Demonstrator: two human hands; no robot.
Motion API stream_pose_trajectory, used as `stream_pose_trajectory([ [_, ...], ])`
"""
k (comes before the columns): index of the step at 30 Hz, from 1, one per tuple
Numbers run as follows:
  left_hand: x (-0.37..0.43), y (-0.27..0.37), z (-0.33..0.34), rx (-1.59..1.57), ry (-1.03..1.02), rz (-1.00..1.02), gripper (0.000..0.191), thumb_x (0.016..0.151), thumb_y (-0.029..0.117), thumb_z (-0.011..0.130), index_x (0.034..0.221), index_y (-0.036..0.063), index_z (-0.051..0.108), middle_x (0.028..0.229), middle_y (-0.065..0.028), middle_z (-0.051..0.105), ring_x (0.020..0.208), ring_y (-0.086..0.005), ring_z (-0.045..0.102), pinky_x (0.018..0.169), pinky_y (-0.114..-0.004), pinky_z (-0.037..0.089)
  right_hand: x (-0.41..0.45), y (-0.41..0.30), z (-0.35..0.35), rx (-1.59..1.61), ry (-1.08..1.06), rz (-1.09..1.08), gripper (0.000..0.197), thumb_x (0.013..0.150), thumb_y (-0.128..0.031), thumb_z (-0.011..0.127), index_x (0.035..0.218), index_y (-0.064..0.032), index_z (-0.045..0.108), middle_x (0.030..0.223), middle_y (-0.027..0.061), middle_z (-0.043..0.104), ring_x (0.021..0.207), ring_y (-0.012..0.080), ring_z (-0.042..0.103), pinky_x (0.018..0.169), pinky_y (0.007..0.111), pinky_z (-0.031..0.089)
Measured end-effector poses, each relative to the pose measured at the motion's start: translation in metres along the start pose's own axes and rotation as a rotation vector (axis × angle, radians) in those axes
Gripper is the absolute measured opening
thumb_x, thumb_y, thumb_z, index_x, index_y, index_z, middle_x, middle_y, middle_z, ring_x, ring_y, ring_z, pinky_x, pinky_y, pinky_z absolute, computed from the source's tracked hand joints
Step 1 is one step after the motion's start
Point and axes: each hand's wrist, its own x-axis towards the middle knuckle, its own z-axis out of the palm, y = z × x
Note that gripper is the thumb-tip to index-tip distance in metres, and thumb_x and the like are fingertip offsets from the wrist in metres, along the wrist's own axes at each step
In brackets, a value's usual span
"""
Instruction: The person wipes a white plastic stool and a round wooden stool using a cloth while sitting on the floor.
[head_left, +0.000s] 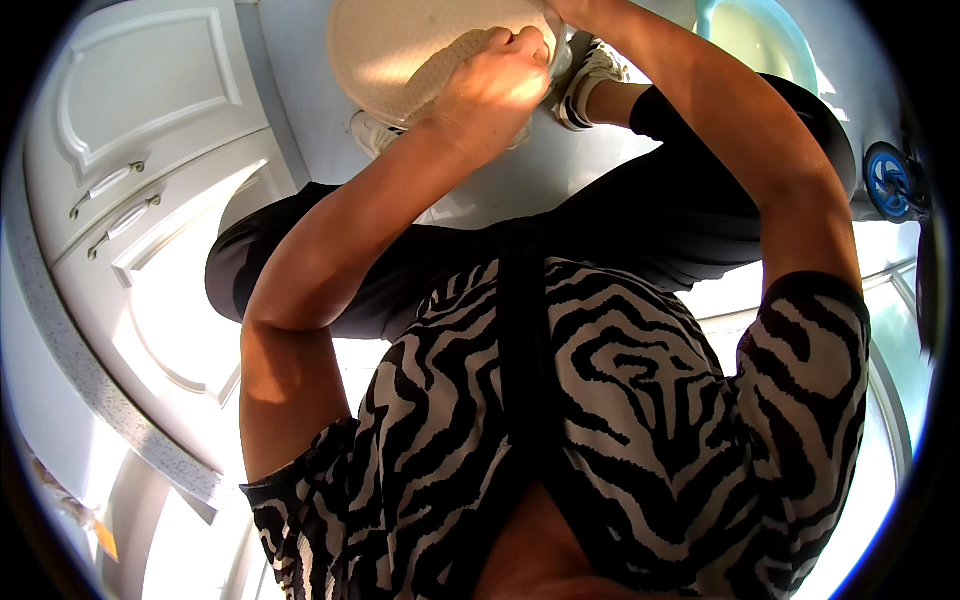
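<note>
A round beige dotted or perforated piece (397, 52), perhaps a colander or steamer plate, lies low before me near the top of the view. My left hand (501, 79) is over its right part, fingers curled in and knuckles up. Whether those fingers grip anything is hidden. At the top edge, my right hand (566, 9) is mostly cut off, close to the piece's right rim; its fingers cannot be seen. Something pale and translucent (561, 60) shows under that rim. Sunlight and the shadow of my arm fall across the dotted surface.
White cabinet doors (150, 82) with metal handles (109, 180) stand on the left, beside a speckled edge (112, 405). A light blue basin (799, 37) is at upper right. A small blue wheel (889, 184) stands at far right. My shoes (596, 75) are near the round piece.
</note>
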Motion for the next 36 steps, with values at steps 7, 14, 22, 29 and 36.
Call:
stream_pose_trajectory([
  [7,-0.020,0.005,-0.006,-0.089,-0.019,-0.007,0.020,0.080,-0.003,0.060,0.100,-0.0034,0.060,0.105,-0.0112,0.058,0.102,-0.0297,0.060,0.082,-0.037,0.057,-0.002,0.002,-0.009,0.069,-0.083,-0.043,0.044,0.110,-0.034,0.040,0.135,-0.0052,0.062,0.120,0.0119,0.068,0.108,0.0237,0.062,0.102,0.035,0.044],
  [14,-0.019,0.012,-0.008,0.038,-0.003,0.033,0.019,0.079,-0.003,0.064,0.098,-0.0049,0.065,0.108,-0.0118,0.058,0.105,-0.0290,0.061,0.081,-0.033,0.062,-0.013,-0.023,-0.008,0.403,-0.173,0.205,0.041,0.109,-0.031,0.039,0.130,-0.0032,0.061,0.119,0.0129,0.068,0.106,0.0241,0.062,0.102,0.037,0.046],
  [22,0.015,0.003,0.011,-0.006,0.065,-0.017,0.023,0.077,-0.003,0.062,0.099,-0.0020,0.061,0.104,-0.0102,0.057,0.099,-0.0294,0.061,0.080,-0.036,0.058,-0.010,-0.018,-0.013,0.469,-0.255,0.290,0.039,0.109,-0.029,0.038,0.129,-0.0047,0.061,0.119,0.0126,0.068,0.107,0.0262,0.063,0.103,0.038,0.046],
  [29,-0.007,0.017,0.001,0.091,0.002,-0.051,0.026,0.077,-0.002,0.063,0.103,-0.0017,0.062,0.107,-0.0079,0.058,0.099,-0.0279,0.061,0.082,-0.034,0.058,-0.013,-0.021,0.000,0.179,-0.138,0.128,0.043,0.111,-0.032,0.035,0.135,-0.0059,0.059,0.121,0.0117,0.067,0.106,0.0239,0.062,0.100,0.037,0.048],
  [36,0.017,0.000,0.007,0.001,0.053,-0.097,0.028,0.079,-0.005,0.059,0.107,-0.0023,0.059,0.109,-0.0095,0.059,0.100,-0.0309,0.061,0.085,-0.039,0.057,0.004,0.008,0.001,0.192,-0.227,0.034,0.046,0.111,-0.035,0.035,0.139,-0.0055,0.058,0.123,0.0113,0.067,0.109,0.0233,0.062,0.101,0.037,0.047],
])
